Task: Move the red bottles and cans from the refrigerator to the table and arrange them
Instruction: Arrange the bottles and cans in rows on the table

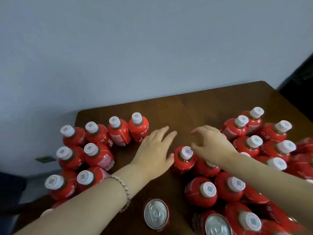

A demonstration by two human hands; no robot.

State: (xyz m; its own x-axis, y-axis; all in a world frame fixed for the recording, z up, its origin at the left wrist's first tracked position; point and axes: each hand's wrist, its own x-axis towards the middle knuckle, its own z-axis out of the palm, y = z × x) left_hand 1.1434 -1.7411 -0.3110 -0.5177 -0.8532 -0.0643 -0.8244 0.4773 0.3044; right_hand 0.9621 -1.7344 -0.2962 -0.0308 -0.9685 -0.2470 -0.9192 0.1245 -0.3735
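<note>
Bottles (pixel 97 155), red with white caps, stand upright on the brown table (pixel 194 107) in two groups with a bare strip between them. From my feed, the left cluster (pixel 118 133) looks orderly: a back row of four, then pairs coming toward me. The right cluster (pixel 250 145) is packed tighter and looser in line, and its far right edge is blurred.

One middle bottle (pixel 183 160) stands at the front of the right cluster, next to the bare strip. The left hand (pixel 154 150) lies flat and low over the strip, fingers straight and gripping nothing, its thumb just beside that bottle's shoulder; I cannot tell whether it touches. The right hand (pixel 211 143) hovers just above and behind the bottle's cap, fingers loosely curved with nothing in them.

Two cans (pixel 156 213) stand tops-up nearest me; the other can (pixel 217 225) sits against the right cluster and is cut off by the frame.

A bracelet (pixel 126 192) circles the left wrist. A grey-blue wall (pixel 152 48) rises behind the table.
</note>
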